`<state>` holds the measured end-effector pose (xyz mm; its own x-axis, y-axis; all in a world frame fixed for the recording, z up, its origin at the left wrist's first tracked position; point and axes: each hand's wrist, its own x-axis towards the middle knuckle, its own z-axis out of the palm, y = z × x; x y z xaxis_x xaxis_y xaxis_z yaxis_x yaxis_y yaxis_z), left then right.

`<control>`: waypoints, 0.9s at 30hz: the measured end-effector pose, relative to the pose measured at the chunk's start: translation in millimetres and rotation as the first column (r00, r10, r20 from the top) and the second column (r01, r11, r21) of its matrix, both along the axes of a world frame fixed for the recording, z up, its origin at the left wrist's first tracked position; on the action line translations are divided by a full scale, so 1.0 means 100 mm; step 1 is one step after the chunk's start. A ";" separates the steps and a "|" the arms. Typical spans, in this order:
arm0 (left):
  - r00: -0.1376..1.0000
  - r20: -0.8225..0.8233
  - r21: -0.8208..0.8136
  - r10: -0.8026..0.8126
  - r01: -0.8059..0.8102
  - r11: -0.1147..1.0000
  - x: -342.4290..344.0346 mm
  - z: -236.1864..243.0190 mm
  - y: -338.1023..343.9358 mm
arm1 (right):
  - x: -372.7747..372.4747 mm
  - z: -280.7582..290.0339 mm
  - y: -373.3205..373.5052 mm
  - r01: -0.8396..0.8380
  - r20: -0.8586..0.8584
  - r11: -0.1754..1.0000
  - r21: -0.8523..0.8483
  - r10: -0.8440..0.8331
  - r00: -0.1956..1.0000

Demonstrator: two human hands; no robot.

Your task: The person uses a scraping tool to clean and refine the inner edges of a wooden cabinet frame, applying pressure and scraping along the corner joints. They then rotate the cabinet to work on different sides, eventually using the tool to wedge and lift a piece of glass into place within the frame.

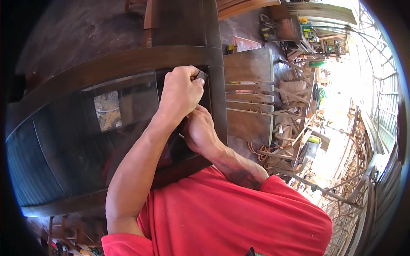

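Observation:
A large dark brown wooden frame [124, 57] lies in front of me, with a dark glossy panel [77, 128] set inside it. My left hand [181, 87] is closed at the panel's upper right corner. Thumb and fingers pinch a small dark block [202, 76], which sits by the frame's inner edge. Just below it, my right hand [200, 130] is curled near the right side of the frame. Its fingertips are partly hidden behind the left wrist, so what they hold cannot be made out.
Slatted wooden pieces [250, 98] stand to the right of the frame. Farther right are stacked timber, a yellow-green tool [314, 139] and orange cable [265, 149]. A dark board [183, 21] adjoins the frame's far edge. The panel shows reflections.

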<state>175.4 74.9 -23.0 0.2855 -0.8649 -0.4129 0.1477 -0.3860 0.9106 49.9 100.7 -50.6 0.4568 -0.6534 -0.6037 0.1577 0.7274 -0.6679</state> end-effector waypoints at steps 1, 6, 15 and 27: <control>1.000 -0.001 0.007 0.001 -0.001 1.000 -0.01 0.02 0.02 | -0.03 -0.01 0.01 -0.019 -0.030 1.000 -0.018 0.018 0.999; 0.987 -0.162 -0.006 0.008 -0.009 1.000 0.01 0.10 0.08 | -0.04 0.07 0.08 0.008 0.026 0.999 -0.048 -0.007 1.000; 0.890 -0.440 -0.328 0.122 -0.286 0.900 0.12 0.76 0.17 | 0.03 0.89 -0.09 -0.177 -0.180 0.809 -0.560 0.090 0.980; 0.445 -0.887 0.003 0.121 -0.257 0.966 -0.36 0.10 0.57 | -0.74 1.83 0.47 -0.695 -0.831 0.571 -0.438 0.038 0.555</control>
<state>138.9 131.5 -12.6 -0.0044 -0.8950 -0.4461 0.9461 -0.1481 0.2878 -23.9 147.5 132.1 0.4316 -0.8504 -0.3008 -0.7230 -0.1268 -0.6791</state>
